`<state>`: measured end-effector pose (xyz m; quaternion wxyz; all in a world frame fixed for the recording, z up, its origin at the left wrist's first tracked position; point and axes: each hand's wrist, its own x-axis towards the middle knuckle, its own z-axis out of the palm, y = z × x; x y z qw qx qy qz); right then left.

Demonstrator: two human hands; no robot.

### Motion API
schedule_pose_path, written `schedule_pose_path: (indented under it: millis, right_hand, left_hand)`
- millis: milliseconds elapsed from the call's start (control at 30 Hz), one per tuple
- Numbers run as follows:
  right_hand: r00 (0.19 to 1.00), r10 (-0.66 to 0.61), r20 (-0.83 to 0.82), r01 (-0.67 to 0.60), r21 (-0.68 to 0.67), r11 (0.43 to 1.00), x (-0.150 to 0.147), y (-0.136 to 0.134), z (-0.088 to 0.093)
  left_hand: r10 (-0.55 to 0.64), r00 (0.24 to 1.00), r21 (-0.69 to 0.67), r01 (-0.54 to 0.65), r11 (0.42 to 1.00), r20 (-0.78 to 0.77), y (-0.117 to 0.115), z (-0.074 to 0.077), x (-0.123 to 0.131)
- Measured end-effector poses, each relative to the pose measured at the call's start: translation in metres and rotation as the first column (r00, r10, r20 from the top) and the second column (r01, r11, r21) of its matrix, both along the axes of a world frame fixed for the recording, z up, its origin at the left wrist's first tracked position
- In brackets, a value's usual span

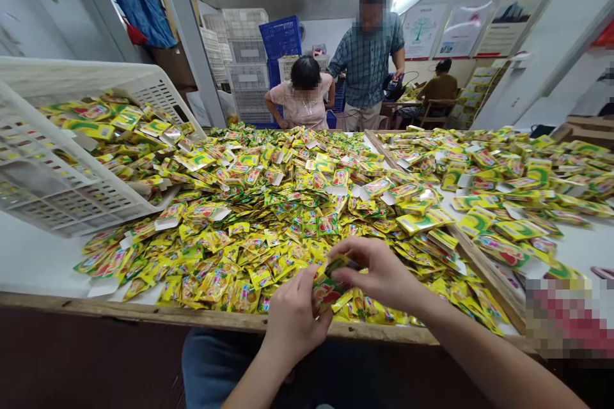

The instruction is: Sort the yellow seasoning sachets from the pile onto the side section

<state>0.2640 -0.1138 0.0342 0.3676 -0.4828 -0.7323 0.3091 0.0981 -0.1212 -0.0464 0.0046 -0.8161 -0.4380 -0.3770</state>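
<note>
Over the near table edge: I'm watching both hands working on one sachet.

Left hand (293, 323): it's clenching the lower part of a yellow, green and red foil sachet (326, 287), with thumb and fingers closing around it.

Right hand (381, 271): its fingertips (345, 251) are pinching the upper edge of the same sachet from the far side.

Sachet position: it's sitting between the two hands, apparently lifted off the table (29, 255), over the near end of a heap of yellow sachets (268, 230).

Left of heap: a white lattice plastic crate (62, 204) is lying tilted on the table, with more sachets lying inside it.

Right of heap: a wooden strip (484, 268) is dividing off a second heap of sachets (503, 185).

Far side: a person in a pink top (307, 105) is leaning over the far table edge, and a person in a plaid shirt (367, 61) is standing behind them.

Background: stacked white crates (244, 57) and a blue crate (281, 38) are standing near the doorway.
</note>
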Motion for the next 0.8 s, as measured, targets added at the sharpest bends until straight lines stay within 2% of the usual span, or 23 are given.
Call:
schedule_pose_path:
  millis: [67,133,233,333,500,633,800]
  right_hand:
    - [0.972,-0.087,-0.22,0.067,-0.099,0.993,-0.004,0.001,-0.008]
    - [0.944,-0.159,-0.291,0.146,-0.065,0.987,-0.009,-0.001,-0.016]
    - [0.963,-0.202,-0.178,0.228,0.137,0.964,-0.014,-0.01,-0.023]
    - [0.983,-0.185,-0.004,0.179,0.271,0.946,-0.011,-0.017,-0.02]
    - [0.97,-0.243,0.032,0.227,0.255,0.94,-0.007,-0.015,-0.02]
    - [0.977,-0.197,0.084,0.181,0.172,0.968,-0.011,-0.014,-0.029]
    - [0.979,-0.175,0.107,0.143,0.256,0.956,-0.016,-0.02,-0.048]
  left_hand:
    - [-0.017,0.997,-0.089,0.024,0.996,0.078,-0.002,0.0,0.0]
    - [0.0,0.984,-0.183,0.034,0.983,0.179,-0.004,-0.001,0.001]
    - [0.033,0.962,-0.243,0.035,0.969,0.271,-0.006,-0.002,0.001]
    - [0.036,0.955,-0.192,0.022,0.981,0.296,-0.008,-0.002,0.001]
    - [0.025,0.972,-0.106,0.0,0.994,0.234,-0.005,-0.001,-0.002]
    - [0.007,0.984,-0.074,0.007,0.997,0.179,-0.003,-0.004,-0.006]
    - [0.004,0.971,-0.104,0.022,0.994,0.24,0.001,-0.021,-0.009]
